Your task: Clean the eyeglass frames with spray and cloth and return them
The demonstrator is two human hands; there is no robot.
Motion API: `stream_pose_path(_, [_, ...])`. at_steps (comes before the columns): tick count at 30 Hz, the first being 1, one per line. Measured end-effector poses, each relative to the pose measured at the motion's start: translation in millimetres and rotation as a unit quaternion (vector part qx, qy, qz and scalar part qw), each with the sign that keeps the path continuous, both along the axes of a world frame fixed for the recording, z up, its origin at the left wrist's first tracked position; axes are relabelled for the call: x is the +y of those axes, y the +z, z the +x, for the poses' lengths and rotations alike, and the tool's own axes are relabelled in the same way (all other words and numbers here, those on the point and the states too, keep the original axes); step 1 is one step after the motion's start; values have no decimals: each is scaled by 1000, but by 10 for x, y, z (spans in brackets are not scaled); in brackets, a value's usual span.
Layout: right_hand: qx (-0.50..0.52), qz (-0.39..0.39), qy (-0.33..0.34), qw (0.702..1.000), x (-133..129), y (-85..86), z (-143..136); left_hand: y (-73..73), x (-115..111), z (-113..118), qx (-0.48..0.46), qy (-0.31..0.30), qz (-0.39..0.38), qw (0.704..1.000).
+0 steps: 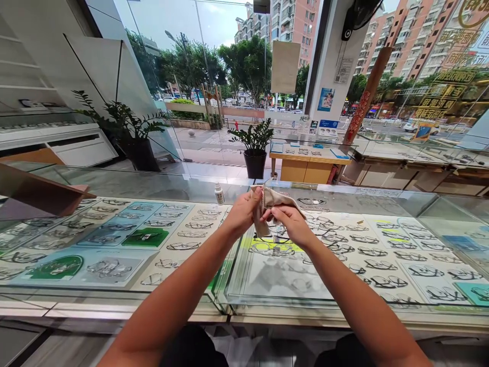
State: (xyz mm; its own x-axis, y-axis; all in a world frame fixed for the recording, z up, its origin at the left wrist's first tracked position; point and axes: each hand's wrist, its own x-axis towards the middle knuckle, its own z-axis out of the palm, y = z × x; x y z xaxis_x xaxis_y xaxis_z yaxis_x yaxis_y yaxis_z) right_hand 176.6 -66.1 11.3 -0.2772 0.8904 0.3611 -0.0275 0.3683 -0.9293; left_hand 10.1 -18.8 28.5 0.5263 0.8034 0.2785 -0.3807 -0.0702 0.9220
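Frame centre: left hand [244,210] and right hand [291,223] both gripping beige cloth [280,198] | white bottle [219,194] upright, near left hand.

The scene is brightly lit, chiefly by daylight admitted through the tall shop window [191,61], beyond which the sky is washed nearly white in places. Pale reflections are spread across the glass of the display case [191,191], and its pale interior is lit evenly. The area below the case is left dim, with the knees [193,349] reduced to near black. The forearms [183,290] are softly shaded, without hard shadows. Fine detail in the farther eyeglasses [303,152] is lost. Wide-angle stretching is seen toward the edges, where uprights are tilted outward.
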Motion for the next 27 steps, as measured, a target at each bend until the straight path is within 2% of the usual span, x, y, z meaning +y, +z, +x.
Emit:
stream_pose_path(3, [2,8,-16,1000,40,-16,58,-22,35,4,-13,4,-23,1000])
stream_pose_path(6, [26,32,-49,998,94,-31,134,-68,80,-1,-17,57,-38,997])
stream_pose_path(9, [63,64,-99,991,139,-17,215,-106,94,-8,16,95,-15,995])
stream_pose_path(11, [82,65,-123,987,159,0,254,-112,69,-9,61,97,14,993])
stream_pose_path(15, [124,22,-116,985,166,13,256,-97,-18,-3,138,58,66,987])
stream_pose_path(21, [207,-93,-59,972,104,38,165,-118,-36,-18,146,-28,69,986])
stream_pose_path(25, [223,-99,-63,968,60,78,147,-123,-23,-41,138,-83,51,986])
stream_pose_path(27, [226,-98,-64,967,51,79,126,-126,-34,-30,125,-90,45,987])
